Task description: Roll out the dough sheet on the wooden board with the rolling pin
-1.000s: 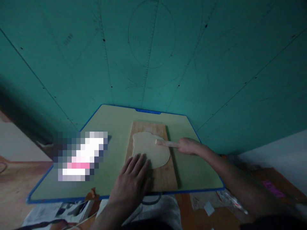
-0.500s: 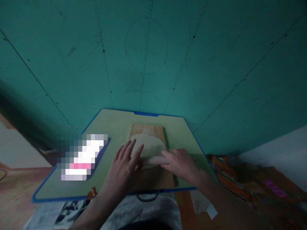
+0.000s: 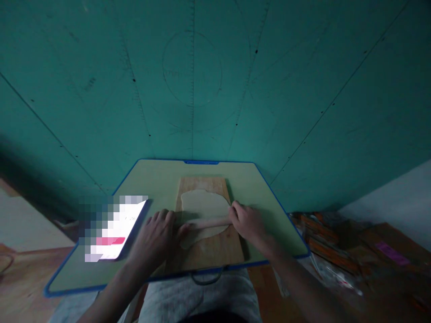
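Note:
A flat sheet of pale dough (image 3: 204, 204) lies on a wooden board (image 3: 218, 251). Across its nearer part rests a light rolling pin (image 3: 210, 222), roughly level from left to right. My left hand (image 3: 160, 233) is closed around the pin's left end, with the thumb along it, just left of the dough. My right hand (image 3: 247, 222) grips the opposite end beside the dough's right edge, fingers curled.
The board sits on a pale green folding table (image 3: 161, 175) with a blue rim. A bright-screened device (image 3: 117, 229), partly pixelated, lies at the left. Behind stands a green wall (image 3: 208, 89). Cardboard boxes (image 3: 387, 246) are on the floor at the right.
My left hand was spread over the dough and pin; its fingers have now curled round the pin's left end. My right hand has closed more at the right end. The view has shifted slightly.

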Motion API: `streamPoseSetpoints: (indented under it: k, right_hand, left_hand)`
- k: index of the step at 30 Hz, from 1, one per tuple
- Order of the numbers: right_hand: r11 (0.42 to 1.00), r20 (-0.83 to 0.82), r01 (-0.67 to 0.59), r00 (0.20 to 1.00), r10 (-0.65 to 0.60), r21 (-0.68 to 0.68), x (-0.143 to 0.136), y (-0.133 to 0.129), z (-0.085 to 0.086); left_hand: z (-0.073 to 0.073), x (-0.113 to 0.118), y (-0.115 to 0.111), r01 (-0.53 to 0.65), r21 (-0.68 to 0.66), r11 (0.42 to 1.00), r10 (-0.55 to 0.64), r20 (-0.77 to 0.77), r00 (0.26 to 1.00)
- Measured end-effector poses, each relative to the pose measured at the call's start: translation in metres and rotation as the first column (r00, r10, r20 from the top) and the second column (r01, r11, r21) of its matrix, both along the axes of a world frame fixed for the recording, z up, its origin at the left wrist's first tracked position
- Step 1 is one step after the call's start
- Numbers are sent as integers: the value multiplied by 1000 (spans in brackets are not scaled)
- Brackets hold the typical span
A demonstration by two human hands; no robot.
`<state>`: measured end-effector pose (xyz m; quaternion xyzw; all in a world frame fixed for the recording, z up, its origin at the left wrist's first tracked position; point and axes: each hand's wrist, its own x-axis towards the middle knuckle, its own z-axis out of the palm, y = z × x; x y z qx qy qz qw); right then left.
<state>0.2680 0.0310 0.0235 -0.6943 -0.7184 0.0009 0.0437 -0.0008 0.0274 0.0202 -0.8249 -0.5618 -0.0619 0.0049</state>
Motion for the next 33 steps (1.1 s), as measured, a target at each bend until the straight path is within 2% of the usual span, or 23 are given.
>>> streamPoseSetpoints:
  k: [4, 7, 9, 14, 18, 21, 25, 28, 30, 33]
  right_hand:
    - [984, -87, -61, 993, 76, 165, -6, 11, -11]
    - [971, -159, -80, 980, 118, 227, -7, 28, -13]
    - [975, -183, -47, 979, 88, 217, -9, 46, -10]
    - [996, -175, 49, 984, -35, 79, -16, 100, 4]
    - [996, -159, 61, 986, -50, 70, -25, 127, 11]
    - [997, -153, 33, 988, -21, 74, -26, 122, 11]
    - [998, -161, -38, 986, 44, 40, -15, 83, -1]
    - [994, -196, -100, 975, 108, 48, -3, 57, -11]
    - [993, -212, -107, 970, 116, 53, -1, 55, -13]
    - [998, -207, -56, 977, 55, 3, -8, 78, -9]
  left_hand:
    - [-7, 11, 14, 25, 143, 989, -32, 45, 998]
    - [-5, 16, 32, -11, 156, 988, 0, 70, 998]
    - [-1, 19, 46, -41, 126, 991, 32, 75, 997]
    - [12, 25, 86, -116, 106, 988, 109, 72, 991]
    - [21, 28, 109, -174, 128, 976, 165, 77, 983]
    - [20, 28, 103, -158, 100, 982, 151, 75, 986]
    - [7, 29, 60, -100, 16, 995, 99, 47, 994]
    - [-1, 30, 30, -62, 31, 998, 61, 45, 997]
    - [-2, 32, 26, -66, 54, 996, 63, 55, 997]
    - [3, 35, 45, -87, 23, 996, 86, 26, 996]
